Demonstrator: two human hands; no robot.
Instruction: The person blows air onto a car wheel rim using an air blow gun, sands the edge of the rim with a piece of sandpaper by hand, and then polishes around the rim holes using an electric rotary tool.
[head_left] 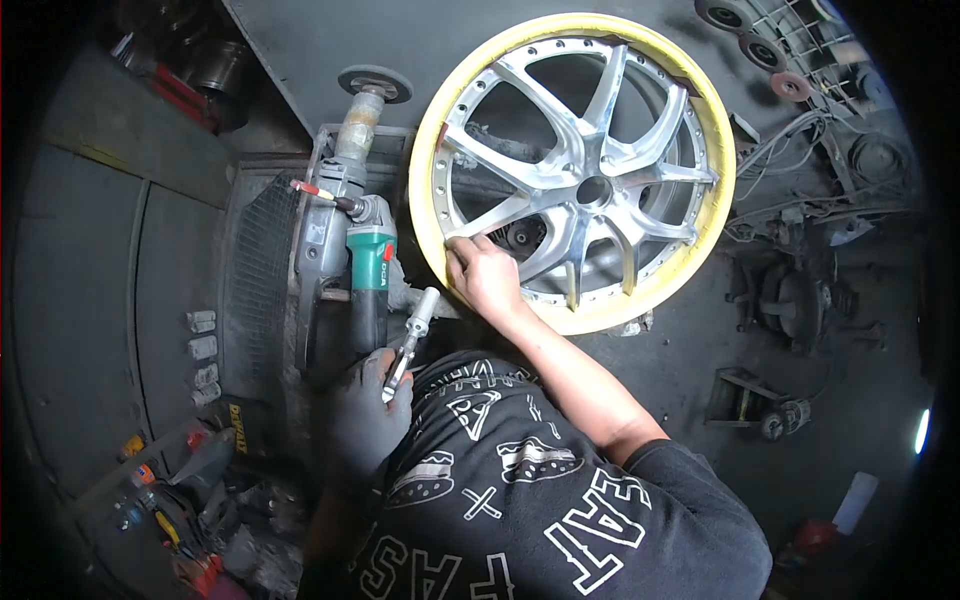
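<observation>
Head view: we see a silver multi-spoke metal wheel [590, 222], its round rim edged in yellow [722, 215], ahead of us and right of centre. Our bare right hand [488, 280] bends its fingers over the rim's near-left edge, touching it; we cannot tell whether they grip. Our grey-gloved left hand [372, 412] is closed around a slim, silver-and-white tubular tool [410, 350], tilted, well apart from the wheel. Just beyond that hand lies a green-and-black angle grinder [372, 262], beside a larger grey metal power tool [322, 235].
</observation>
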